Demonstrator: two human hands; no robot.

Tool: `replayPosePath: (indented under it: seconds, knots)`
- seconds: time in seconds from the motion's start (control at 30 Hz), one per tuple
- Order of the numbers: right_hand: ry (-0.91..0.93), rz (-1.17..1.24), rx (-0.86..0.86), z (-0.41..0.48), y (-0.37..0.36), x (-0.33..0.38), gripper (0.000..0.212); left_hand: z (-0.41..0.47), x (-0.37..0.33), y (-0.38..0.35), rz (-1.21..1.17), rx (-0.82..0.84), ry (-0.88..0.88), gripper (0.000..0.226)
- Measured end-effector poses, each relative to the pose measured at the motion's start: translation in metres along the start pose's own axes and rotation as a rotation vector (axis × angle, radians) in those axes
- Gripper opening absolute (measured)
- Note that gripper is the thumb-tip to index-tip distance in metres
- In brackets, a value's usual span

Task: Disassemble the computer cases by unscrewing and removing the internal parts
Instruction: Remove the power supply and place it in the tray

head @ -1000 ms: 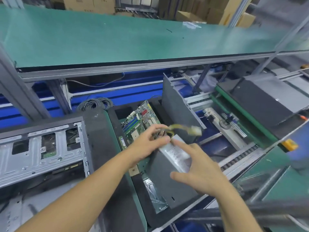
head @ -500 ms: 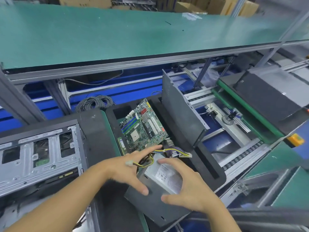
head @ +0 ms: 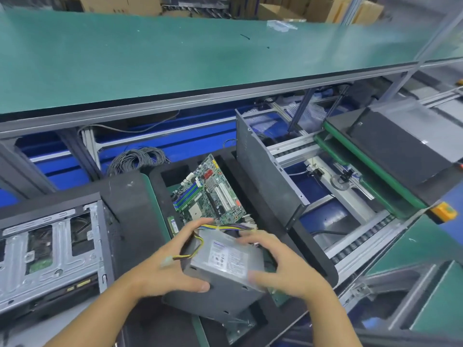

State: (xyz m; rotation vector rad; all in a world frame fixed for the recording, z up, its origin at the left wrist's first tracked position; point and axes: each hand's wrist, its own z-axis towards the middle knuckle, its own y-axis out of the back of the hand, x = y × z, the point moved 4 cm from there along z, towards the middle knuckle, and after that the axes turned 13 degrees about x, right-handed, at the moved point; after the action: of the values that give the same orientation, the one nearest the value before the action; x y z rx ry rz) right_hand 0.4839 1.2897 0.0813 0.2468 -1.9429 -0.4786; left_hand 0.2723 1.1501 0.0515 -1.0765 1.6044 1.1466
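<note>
A green bench [head: 150,58] is seen across the upper frame, cartons [head: 120,3] stacked behind it, a roller conveyor [head: 363,244] at right. An opened case [head: 50,246] is shown at lower left. At lower centre a grey power supply [head: 225,261] is grasped from both sides by the left hand [head: 170,269] and right hand [head: 283,266], above a black foam tray [head: 305,246] in which a motherboard [head: 210,196] is laid.
</note>
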Motion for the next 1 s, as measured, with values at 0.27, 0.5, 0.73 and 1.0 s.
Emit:
replayPosePath:
  seconds: [0.27, 0.5, 0.73, 1.0]
  knots:
    - [-0.415, 0.174, -0.393, 0.089, 0.031, -0.068, 0.032, 0.001, 0.015, 0.014, -0.123, -0.102, 0.040, 0.119]
    - [-0.399, -0.068, -0.478, 0.138, 0.033, -0.062, 0.034, 0.000, 0.012, 0.010, -0.031, -0.116, 0.125, 0.118]
    - [-0.278, -0.133, -0.451, 0.147, 0.022, -0.029, 0.039, -0.007, 0.002, 0.003, 0.061, -0.123, 0.186, 0.121]
    - [-0.298, 0.128, -0.428, 0.145, 0.027, -0.047, 0.025, -0.010, -0.007, 0.002, 0.070, -0.143, 0.182, 0.119]
